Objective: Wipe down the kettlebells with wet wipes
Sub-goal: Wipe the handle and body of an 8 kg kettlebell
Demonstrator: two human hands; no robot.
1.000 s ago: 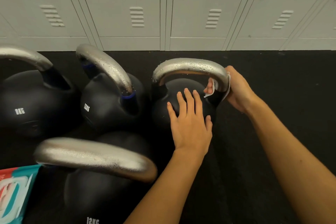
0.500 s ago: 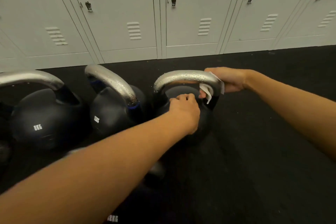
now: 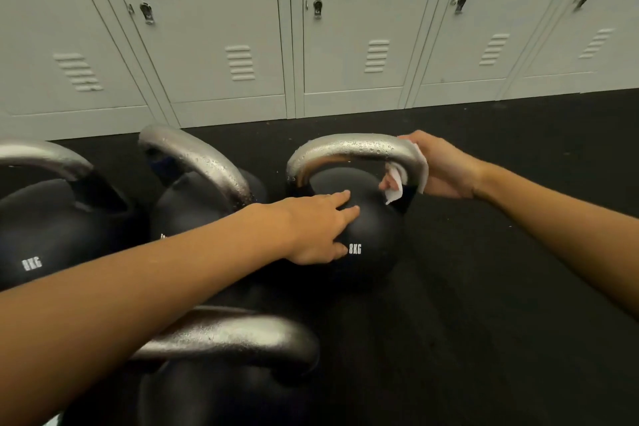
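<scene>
Item: kettlebell (image 3: 366,235), marked 8KG, set on the black floor (image 3: 484,287) before grey lockers (image 3: 345,45), rightmost of a group. Black ball, judged heavy and rigid; steel handle (image 3: 349,150) beaded with droplets, judged slippery. Wet wipe (image 3: 394,188), thin and limp, is wrapped around the handle's right bend and clamped there by the right hand (image 3: 441,166). The ball is steadied by the left hand (image 3: 318,228), fingers flat and extended. Best held at the handle.
</scene>
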